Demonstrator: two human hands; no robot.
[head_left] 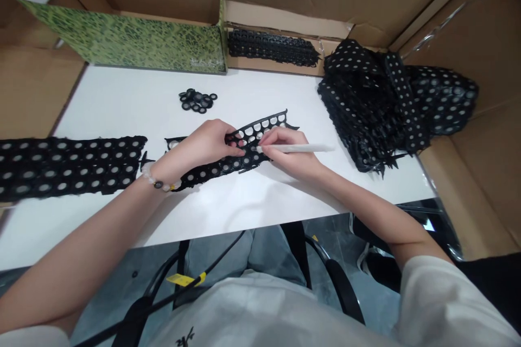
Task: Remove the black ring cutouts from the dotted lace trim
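Black perforated strip (252, 158) is lying mid-table on white table (122, 103), w/ open room toward near edge. Left hand (203, 143) is clamping it, fingers covering some holes. Right hand (290, 160) is gripping white stick (301, 148), tip hidden by fingers, so contact w/ strip can't be made out. Longer strip (69, 167) is running off frame at left, just beside the hand's wrist. Small rubbery rings (197, 100) are sitting in a loose heap behind. Black pile (370, 103) is slumping at right, layers too tangled to count.
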